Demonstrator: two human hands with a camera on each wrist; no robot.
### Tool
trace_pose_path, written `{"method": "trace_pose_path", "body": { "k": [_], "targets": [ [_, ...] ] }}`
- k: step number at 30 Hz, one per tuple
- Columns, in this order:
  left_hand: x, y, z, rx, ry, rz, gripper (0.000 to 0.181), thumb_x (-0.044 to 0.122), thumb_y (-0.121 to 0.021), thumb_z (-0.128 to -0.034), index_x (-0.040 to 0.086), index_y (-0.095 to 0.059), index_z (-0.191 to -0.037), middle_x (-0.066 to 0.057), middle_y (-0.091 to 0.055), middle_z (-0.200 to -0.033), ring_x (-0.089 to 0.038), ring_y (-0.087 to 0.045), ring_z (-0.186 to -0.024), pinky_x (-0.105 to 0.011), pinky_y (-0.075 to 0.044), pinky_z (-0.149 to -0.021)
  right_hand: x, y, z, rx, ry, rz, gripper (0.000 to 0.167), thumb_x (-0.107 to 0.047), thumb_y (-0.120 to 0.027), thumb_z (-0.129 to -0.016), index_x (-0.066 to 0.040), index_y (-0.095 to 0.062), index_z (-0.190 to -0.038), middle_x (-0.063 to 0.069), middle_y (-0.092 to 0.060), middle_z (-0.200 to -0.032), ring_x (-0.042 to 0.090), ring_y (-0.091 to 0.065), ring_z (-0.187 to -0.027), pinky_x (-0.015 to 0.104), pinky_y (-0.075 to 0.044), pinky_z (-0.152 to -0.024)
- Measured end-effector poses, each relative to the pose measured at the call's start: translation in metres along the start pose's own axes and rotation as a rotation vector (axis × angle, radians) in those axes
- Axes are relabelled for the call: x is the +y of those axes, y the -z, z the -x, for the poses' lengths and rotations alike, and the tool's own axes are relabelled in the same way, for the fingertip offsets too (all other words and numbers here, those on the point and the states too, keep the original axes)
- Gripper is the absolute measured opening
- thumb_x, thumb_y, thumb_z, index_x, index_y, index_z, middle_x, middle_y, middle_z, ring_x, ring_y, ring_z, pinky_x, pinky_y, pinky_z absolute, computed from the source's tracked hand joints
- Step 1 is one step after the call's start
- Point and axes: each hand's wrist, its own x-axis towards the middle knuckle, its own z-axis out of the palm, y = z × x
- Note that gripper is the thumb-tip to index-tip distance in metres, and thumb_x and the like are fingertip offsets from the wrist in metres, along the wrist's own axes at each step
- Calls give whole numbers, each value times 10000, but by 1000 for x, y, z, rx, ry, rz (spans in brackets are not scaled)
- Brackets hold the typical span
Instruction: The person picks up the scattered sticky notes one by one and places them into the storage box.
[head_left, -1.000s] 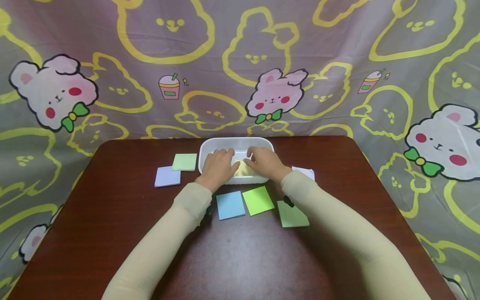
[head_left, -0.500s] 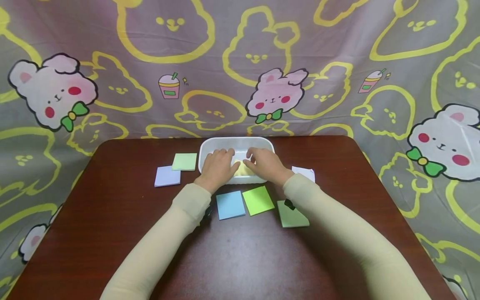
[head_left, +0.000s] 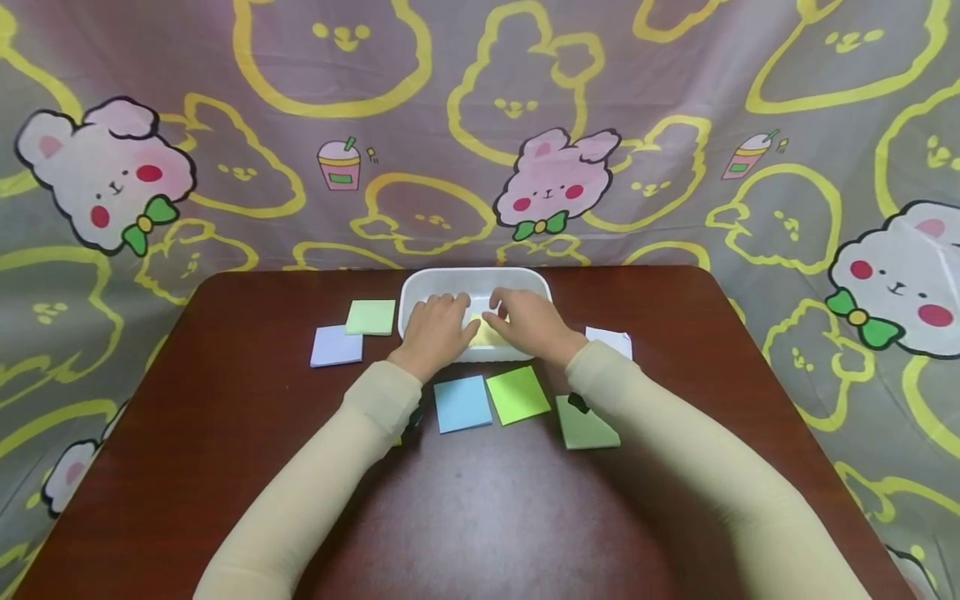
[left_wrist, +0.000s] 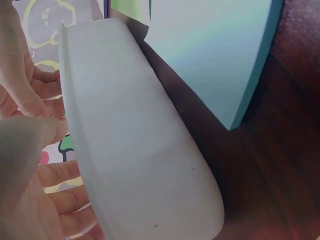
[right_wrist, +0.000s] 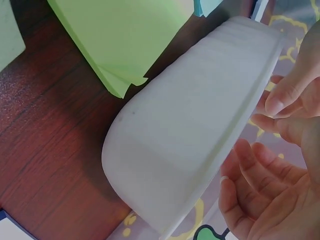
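Note:
In the head view both hands hover over a white plastic tub (head_left: 420,287) at the table's far edge. My left hand (head_left: 437,329) is over its left part, my right hand (head_left: 531,323) over its right part. Their fingers bend loosely, thumbs toward each other. Between and below them a pale yellow piece (head_left: 483,332), perhaps a sticky note, shows inside the tub, partly covered. Both wrist views show the tub's outer wall (left_wrist: 125,120) with the left hand (left_wrist: 40,195) and right hand (right_wrist: 265,185) beyond its rim; nothing shows between the fingers.
Blue (head_left: 462,403) and lime (head_left: 517,394) sticky-note pads lie before the tub. A darker green pad (head_left: 587,423) and a white one (head_left: 611,340) are right; pale green (head_left: 371,317) and lavender (head_left: 337,346) pads are left. A patterned curtain (head_left: 420,83) hangs behind the table.
The head view has shifted slightly, so the whole scene sits a little higher now. Both hands stay in nearly the same place over the tub.

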Motion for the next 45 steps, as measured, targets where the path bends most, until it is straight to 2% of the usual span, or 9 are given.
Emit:
{"method": "trace_pose_path", "body": {
  "k": [5, 11, 21, 28, 36, 45],
  "targets": [
    [-1, 5, -1, 7, -13, -11, 375, 378, -587, -1015, 47, -633, -1186, -140, -702, -989, -325, -668, -912, -462, -537, -768, 0, 3, -1, -6, -6, -3, 259, -290, -613, -1006, -54, -664, -1100, 92, -734, -923, 217, -680, -794, 364, -557, -709],
    [-1, 11, -1, 19, -24, -17, 396, 374, -590, -1013, 45, -622, -1231, -147, -709, -1036, -331, -668, -947, -479, -536, -799, 1, 5, 2, -8, -22, -2, 267, -301, -613, -1005, -60, -662, -1110, 86, -734, -925, 207, -671, -781, 358, -553, -692],
    [-2, 18, 1, 36, -40, -42, 368, 368, -587, -1014, 53, -621, -1200, -140, -708, -1020, -332, -667, -945, -476, -537, -796, -7, 8, 5, 35, 36, -6, 250, -281, -617, -1001, -50, -672, -1078, 93, -739, -913, 223, -689, -798, 377, -558, -719],
    [-4, 21, 5, 8, -25, -52, 406, 381, -570, -1023, 51, -609, -1256, -143, -707, -1093, -329, -663, -1016, -482, -544, -865, -13, 6, 9, 39, 42, -19, 239, -271, -631, -992, -51, -675, -1074, 89, -738, -897, 227, -685, -776, 381, -553, -713],
    [-8, 23, 11, 22, -13, -35, 409, 372, -587, -1016, 43, -613, -1259, -155, -708, -1096, -337, -664, -1011, -479, -551, -867, -23, 2, 10, 37, 55, -22, 242, -303, -625, -997, -78, -675, -1071, 71, -739, -897, 220, -680, -765, 368, -533, -660],
    [-12, 22, 18, 23, 11, -24, 415, 378, -601, -1007, 51, -618, -1262, -154, -711, -1096, -342, -667, -1029, -494, -545, -887, -31, 0, 13, 22, 63, -19, 239, -311, -632, -997, -88, -674, -1069, 56, -735, -894, 198, -676, -768, 355, -534, -667]
  ]
}}
